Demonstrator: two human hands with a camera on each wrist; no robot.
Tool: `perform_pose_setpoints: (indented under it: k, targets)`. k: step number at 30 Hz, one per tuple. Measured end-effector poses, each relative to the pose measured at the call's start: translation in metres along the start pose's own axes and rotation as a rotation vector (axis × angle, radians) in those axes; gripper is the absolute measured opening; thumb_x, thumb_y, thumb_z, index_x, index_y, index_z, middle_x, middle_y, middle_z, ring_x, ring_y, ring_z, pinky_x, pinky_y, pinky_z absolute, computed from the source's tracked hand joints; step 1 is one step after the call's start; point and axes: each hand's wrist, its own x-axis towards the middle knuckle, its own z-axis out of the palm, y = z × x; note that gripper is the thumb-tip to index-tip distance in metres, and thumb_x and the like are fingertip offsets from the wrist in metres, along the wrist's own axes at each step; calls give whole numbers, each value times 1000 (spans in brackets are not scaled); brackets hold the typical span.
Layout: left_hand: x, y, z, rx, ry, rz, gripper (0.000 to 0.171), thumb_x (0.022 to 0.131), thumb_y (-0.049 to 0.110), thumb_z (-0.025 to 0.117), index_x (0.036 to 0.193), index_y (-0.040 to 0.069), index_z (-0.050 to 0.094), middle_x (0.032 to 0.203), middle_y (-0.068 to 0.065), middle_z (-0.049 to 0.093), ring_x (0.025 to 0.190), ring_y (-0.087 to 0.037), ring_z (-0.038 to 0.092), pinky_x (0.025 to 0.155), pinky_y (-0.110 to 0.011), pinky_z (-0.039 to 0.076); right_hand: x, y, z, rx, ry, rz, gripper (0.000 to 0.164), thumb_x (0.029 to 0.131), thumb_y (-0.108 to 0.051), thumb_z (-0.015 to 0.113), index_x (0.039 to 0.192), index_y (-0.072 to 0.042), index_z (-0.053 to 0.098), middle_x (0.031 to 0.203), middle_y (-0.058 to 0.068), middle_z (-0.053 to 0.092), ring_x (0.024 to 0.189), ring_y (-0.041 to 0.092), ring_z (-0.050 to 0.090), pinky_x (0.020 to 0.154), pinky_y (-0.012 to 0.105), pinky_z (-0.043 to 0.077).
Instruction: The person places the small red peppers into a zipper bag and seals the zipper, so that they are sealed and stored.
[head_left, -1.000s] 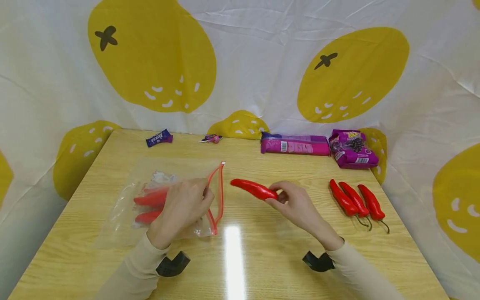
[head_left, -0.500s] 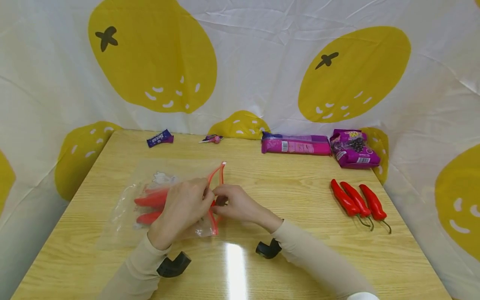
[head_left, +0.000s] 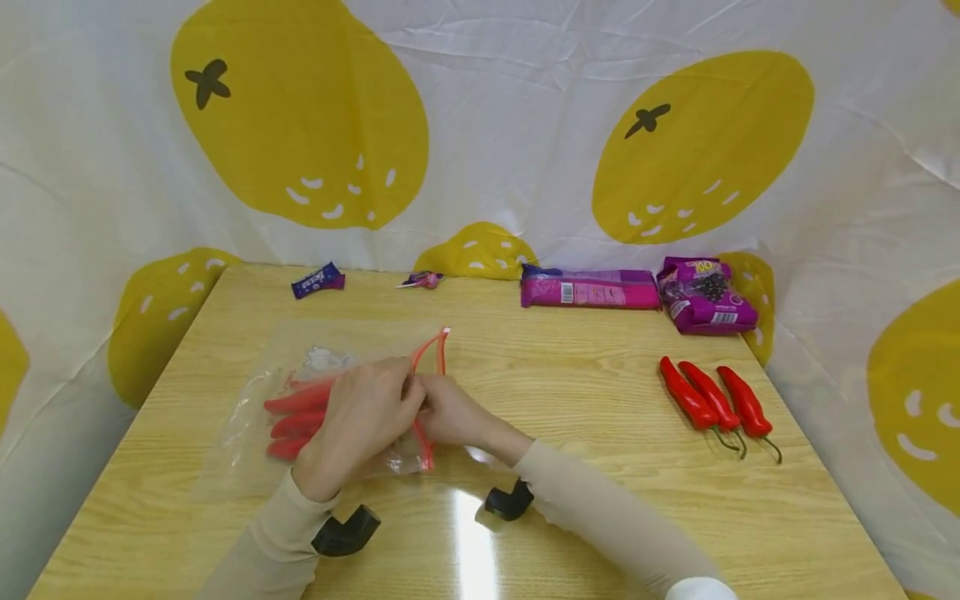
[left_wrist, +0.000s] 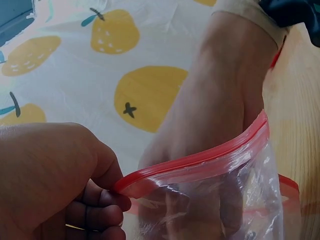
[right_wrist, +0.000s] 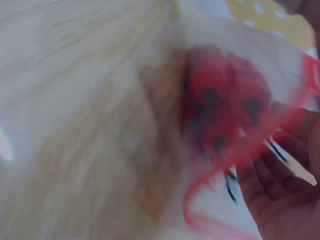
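Note:
My left hand (head_left: 363, 404) pinches the red zip edge of a clear zip-lock bag (head_left: 238, 421) lying on the table, keeping its mouth apart. Several red chili peppers (head_left: 298, 423) lie side by side inside it, partly covered by the left hand. My right hand (head_left: 453, 414) reaches into the mouth from the right. In the left wrist view its fingers show through the plastic behind the red zip (left_wrist: 200, 159). The right wrist view, blurred, shows peppers (right_wrist: 207, 70) with dark stems towards the mouth, and the right hand's fingers (right_wrist: 252, 185) loosely spread beside those stems.
Three more red chili peppers (head_left: 746, 402) lie at the right of the wooden table (head_left: 577, 358). Along the back are a long purple packet (head_left: 592, 287), a purple bag (head_left: 708, 297), a small wrapped candy (head_left: 423, 280) and a blue-purple wrapper (head_left: 318, 281). A patterned curtain hangs behind.
My right hand has carried a red chili pepper leftwards into the bag's mouth, and its fingers have loosened. Another pepper shows among those inside. The left hand has stayed at the zip edge.

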Motion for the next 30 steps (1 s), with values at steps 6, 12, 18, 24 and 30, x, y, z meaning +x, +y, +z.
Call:
perform_pose_setpoints:
  k: [6,12,18,24,30]
  targets:
    - [0,-1,-1,8,8,25,23,76,11,54,57,16,42,51,6,33,44,-9,31,41,-24,24,-60,17,-58,-117,187,87,24,82,-8,64,106,-3,64,100,7,64,82,14,62,69,26,51]
    - [0,-2,-3,8,11,21,25,75,9,54,55,16,40,50,6,32,44,-10,30,40,-25,23,-149,61,-127,-609,428,239,24,79,-10,67,102,-5,65,96,10,63,76,22,62,61,37,50]
    - [0,-3,-1,-2,-7,3,24,75,10,54,56,17,41,51,6,33,44,-10,31,40,-24,23,-223,101,-173,-977,546,371,29,71,-8,69,97,2,64,87,21,59,73,39,54,62,51,44]
    - [-1,-3,0,-3,-10,-5,24,75,10,54,56,16,41,50,5,32,44,-10,30,40,-24,23,-251,108,-182,-1069,421,533,34,68,-20,72,90,4,61,84,31,56,70,47,50,58,55,41]
    - [-1,-2,0,-12,-22,-27,24,76,10,54,56,16,42,50,5,33,44,-10,31,41,-25,23,-252,109,-182,-1081,363,607,37,62,-15,77,80,3,50,65,24,52,55,42,46,42,47,34]
